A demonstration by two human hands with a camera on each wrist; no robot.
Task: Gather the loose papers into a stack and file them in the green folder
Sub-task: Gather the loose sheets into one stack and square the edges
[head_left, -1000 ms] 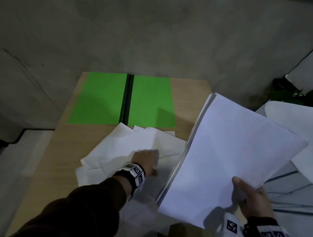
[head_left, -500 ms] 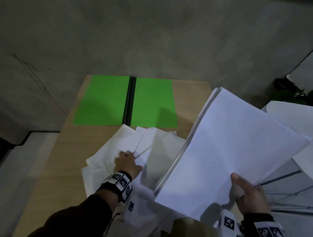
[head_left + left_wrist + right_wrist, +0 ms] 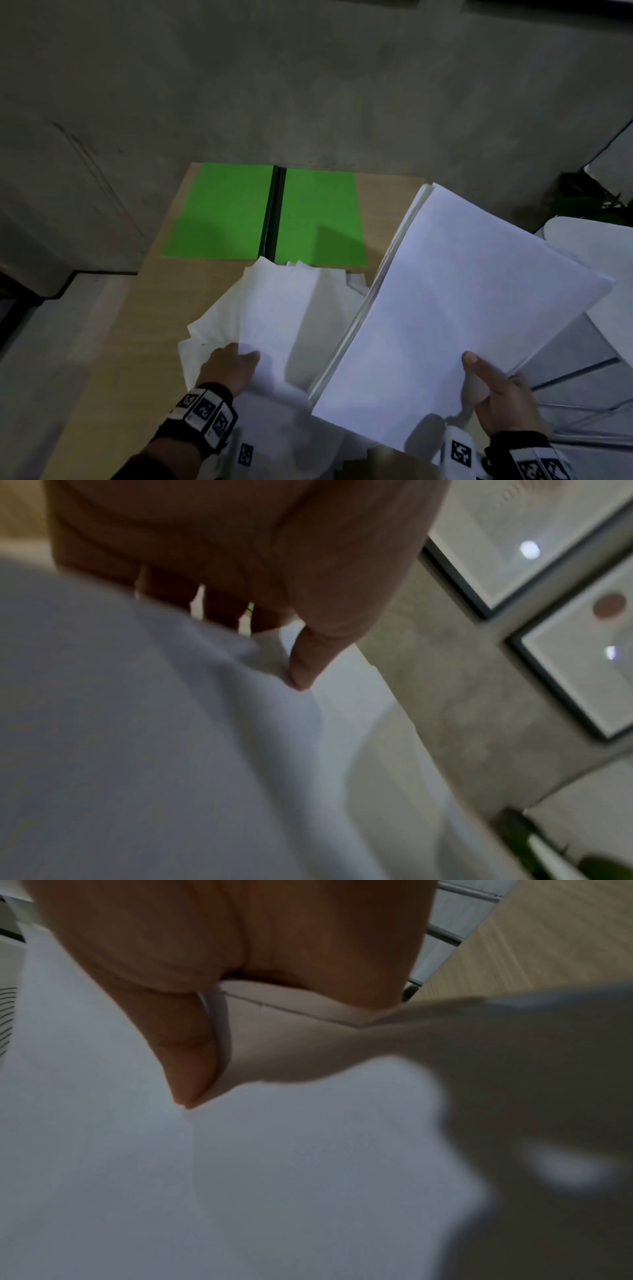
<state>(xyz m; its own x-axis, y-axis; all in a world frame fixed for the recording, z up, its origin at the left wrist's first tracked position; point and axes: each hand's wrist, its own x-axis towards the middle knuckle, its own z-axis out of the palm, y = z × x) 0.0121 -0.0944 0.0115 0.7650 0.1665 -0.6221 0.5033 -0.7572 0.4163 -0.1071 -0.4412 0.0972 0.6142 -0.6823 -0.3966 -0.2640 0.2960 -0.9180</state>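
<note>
Papers are what both my hands are busy with. My right hand [image 3: 503, 397] is clamping the gathered stack [image 3: 462, 308] at its near corner, thumb on top and fingers beneath, and I am holding it tilted up off the bench [image 3: 113, 342] so its long left edge is hanging over the pile and the next sheet can slide onto it without my setting anything down. The right wrist view is showing that corner bending under the thumb, so I judge the grip to be firm but only on one corner; the far end of the stack is fanning a little.

My left hand [image 3: 229, 366] is pinching a single sheet [image 3: 284, 318] at its near edge, thumb on top, and peeling it up from the loose papers [image 3: 212, 329] that are lying overlapped and askew on the bench.

Beyond them the green folder [image 3: 267, 214] is lying open and flat at the far end of the bench, dark spine in the middle. The farthest corners of the loose papers are just touching its near edge, but both leaves are bare, so I am judging there is room to lay the stack down there. To the left, bare wood is giving me space to square the edges. On the right the stack is overhanging the bench edge, above a pale chair [image 3: 596, 246], so I am keeping my swing inward.
</note>
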